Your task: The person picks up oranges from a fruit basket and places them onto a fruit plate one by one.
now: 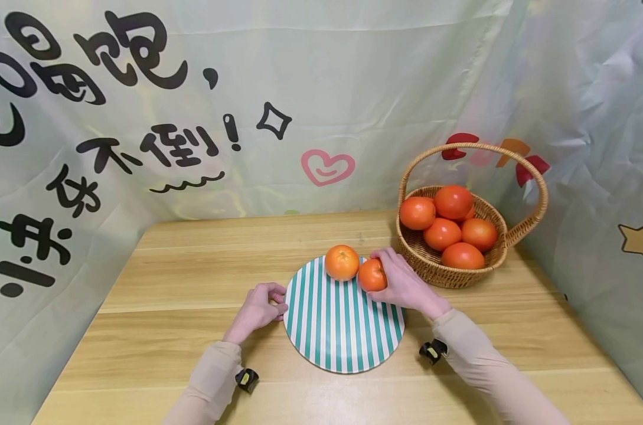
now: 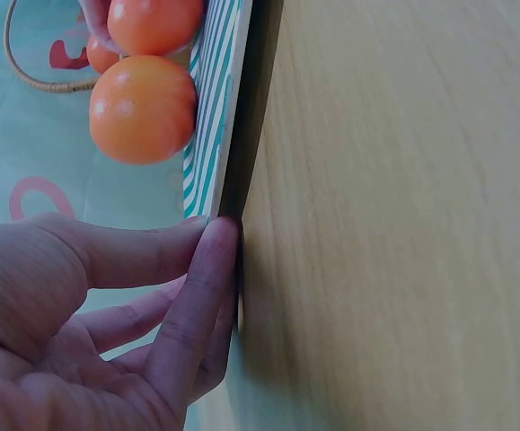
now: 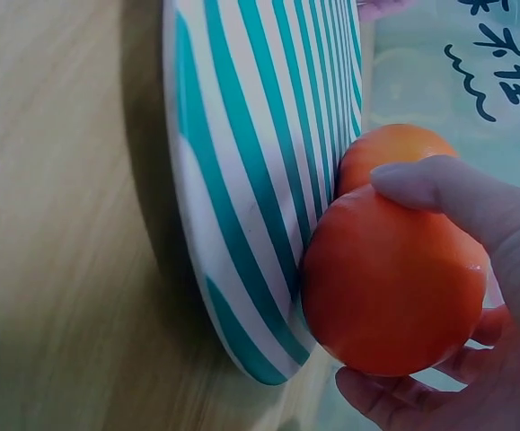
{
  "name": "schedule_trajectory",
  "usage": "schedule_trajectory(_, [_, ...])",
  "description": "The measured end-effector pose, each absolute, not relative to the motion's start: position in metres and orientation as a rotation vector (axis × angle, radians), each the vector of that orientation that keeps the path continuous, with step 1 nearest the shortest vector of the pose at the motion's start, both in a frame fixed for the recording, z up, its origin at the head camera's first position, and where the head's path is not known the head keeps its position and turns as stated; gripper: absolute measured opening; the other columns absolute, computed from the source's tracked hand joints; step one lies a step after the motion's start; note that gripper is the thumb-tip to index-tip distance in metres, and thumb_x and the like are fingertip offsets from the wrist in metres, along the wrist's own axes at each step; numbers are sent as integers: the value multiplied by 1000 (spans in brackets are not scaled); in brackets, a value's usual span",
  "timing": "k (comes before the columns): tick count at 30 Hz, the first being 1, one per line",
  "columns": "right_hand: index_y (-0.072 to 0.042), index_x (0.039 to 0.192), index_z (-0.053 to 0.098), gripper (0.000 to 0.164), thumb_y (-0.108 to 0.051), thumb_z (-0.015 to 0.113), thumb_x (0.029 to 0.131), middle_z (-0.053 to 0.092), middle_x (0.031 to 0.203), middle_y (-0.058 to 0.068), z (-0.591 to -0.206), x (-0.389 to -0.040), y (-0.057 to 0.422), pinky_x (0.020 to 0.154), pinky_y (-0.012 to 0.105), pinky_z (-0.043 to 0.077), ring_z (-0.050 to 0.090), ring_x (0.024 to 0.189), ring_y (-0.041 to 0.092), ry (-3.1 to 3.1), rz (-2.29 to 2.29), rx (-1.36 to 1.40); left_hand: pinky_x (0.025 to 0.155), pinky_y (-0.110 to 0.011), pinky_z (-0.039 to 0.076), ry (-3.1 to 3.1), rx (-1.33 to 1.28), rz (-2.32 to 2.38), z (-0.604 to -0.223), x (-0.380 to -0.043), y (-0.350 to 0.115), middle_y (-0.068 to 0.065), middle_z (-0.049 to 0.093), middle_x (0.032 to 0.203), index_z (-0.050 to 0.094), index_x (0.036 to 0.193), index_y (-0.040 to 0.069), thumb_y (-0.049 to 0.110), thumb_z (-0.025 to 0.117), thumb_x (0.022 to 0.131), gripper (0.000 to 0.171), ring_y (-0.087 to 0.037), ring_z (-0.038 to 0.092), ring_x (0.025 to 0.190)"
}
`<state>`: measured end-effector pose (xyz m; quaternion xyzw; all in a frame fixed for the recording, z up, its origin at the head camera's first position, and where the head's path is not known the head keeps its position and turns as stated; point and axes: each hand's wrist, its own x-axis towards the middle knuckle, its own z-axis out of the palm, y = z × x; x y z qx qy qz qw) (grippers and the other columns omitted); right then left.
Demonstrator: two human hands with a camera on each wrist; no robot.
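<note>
Pale backdrop (image 1: 364,77), black lettering (image 1: 188,160), pink heart (image 1: 327,167), wooden tabletop (image 1: 193,265)
</note>
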<state>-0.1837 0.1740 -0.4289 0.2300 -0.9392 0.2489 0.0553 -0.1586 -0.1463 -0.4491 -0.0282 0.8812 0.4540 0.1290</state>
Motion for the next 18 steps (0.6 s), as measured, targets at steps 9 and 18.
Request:
schedule_trajectory(9, [2, 128, 52, 72, -21, 88, 70, 54, 124, 19, -430, -185, 174, 97, 49, 50, 56, 107, 31, -2852, 757, 713, 60, -24, 62, 2575, -76, 1294, -449, -159, -147, -14, 63, 97, 65, 119, -3, -5, 70, 87, 32, -14, 64, 67])
schedule_trajectory(18, [3, 130, 51, 73, -23, 87, 72, 53, 124, 20, -429, -185, 174, 90, 49, 55, 55, 105, 33, -2891, 768, 694, 60, -24, 62, 2571, -76, 1290, -449, -159, -147, -14, 63, 98, 65, 120, -3, -5, 70, 88, 33, -14, 64, 68])
